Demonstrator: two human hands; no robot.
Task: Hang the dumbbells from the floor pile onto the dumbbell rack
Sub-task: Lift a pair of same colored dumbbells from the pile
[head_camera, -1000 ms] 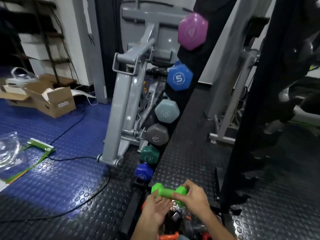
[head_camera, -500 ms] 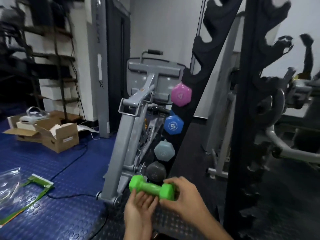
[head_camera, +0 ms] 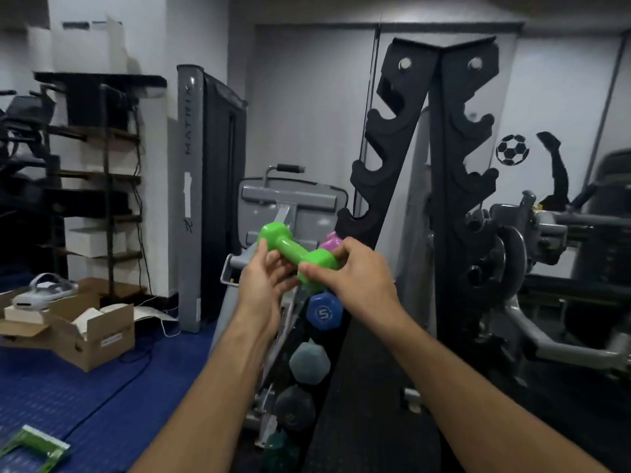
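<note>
Upper cradles of the black dumbbell rack (head_camera: 386,158) stand open at 12 o'clock above the pink dumbbell (head_camera: 329,241). Cradles below carry the blue "5" dumbbell (head_camera: 322,312) and grey dumbbell (head_camera: 309,362). A grey machine frame (head_camera: 290,203) crowds the rack's 9 o'clock side.

Single head-worn wide-angle view, no second camera. Faces forward, slightly down, toward black dumbbell rack (head_camera: 440,186) at 12–1 o'clock, close, within arm's reach. Forearms enter from 6 o'clock; hands near frame centre. Blue floor (head_camera: 68,397) at 8 o'clock, shelving (head_camera: 102,172) at 10, farther back. Edges curve.
</note>
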